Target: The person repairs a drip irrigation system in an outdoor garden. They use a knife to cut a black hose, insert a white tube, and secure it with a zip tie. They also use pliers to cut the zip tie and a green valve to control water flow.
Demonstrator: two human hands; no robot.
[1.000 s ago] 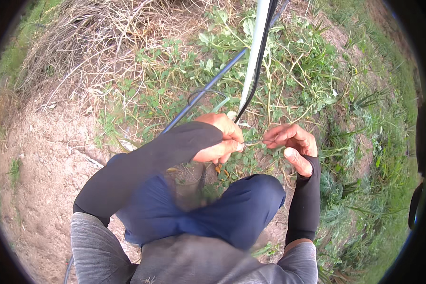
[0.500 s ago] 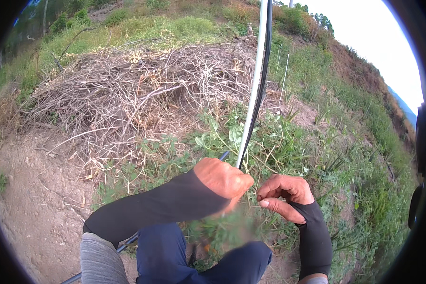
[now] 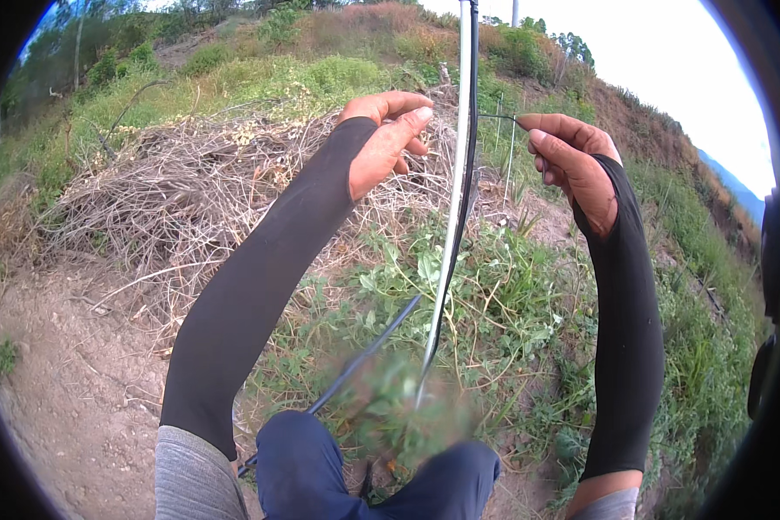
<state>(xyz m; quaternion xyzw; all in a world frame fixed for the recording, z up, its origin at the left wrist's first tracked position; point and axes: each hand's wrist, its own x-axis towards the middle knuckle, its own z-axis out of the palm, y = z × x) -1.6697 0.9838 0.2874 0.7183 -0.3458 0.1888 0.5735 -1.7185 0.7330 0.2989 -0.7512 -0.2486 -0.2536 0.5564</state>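
Observation:
A white pole [image 3: 451,225] rises between my hands, with a slim black tube [image 3: 471,165] running along its right side. My right hand [image 3: 574,160] is to the right of the pole, thumb and forefinger pinching the end of a thin dark tie [image 3: 499,116]. That tie stretches left to the pole and black tube. My left hand [image 3: 385,139] is raised left of the pole, apart from it, with thumb and forefinger tips drawn together. Whatever may be between them is too small to make out.
A dark blue hose [image 3: 364,355] slants across the ground between my knees and the pole. Beyond stands a heap of dry stems [image 3: 182,182]. Leafy green plants [image 3: 511,295] surround the pole's lower part. Bare soil [image 3: 78,347] lies left; thin stakes [image 3: 510,156] stand farther off.
Both hands have risen from low by the pole's lower part to higher up and moved apart. The thin tie now shows stretched from the right hand to the pole.

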